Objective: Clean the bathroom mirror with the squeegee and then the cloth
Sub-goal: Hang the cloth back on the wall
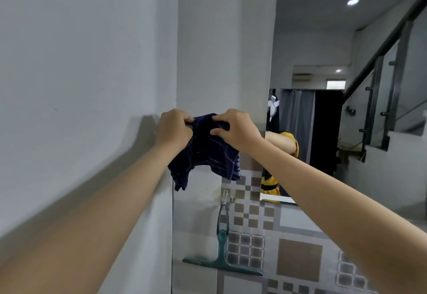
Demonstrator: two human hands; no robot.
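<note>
A dark blue checked cloth (205,153) hangs bunched between both hands at mid-frame, in front of the white wall corner. My left hand (174,128) grips its upper left edge with curled fingers. My right hand (238,127) pinches its upper right edge. The mirror (323,113) stands on the wall just right of the hands and reflects my arm, a yellow sleeve and a staircase. A green squeegee (223,254) hangs blade-down from a wall hook (225,198) below the cloth.
Patterned brown-and-grey tiles (298,259) cover the wall under the mirror. A plain white wall (80,62) fills the left. A thin dark cord (172,224) runs down the corner edge.
</note>
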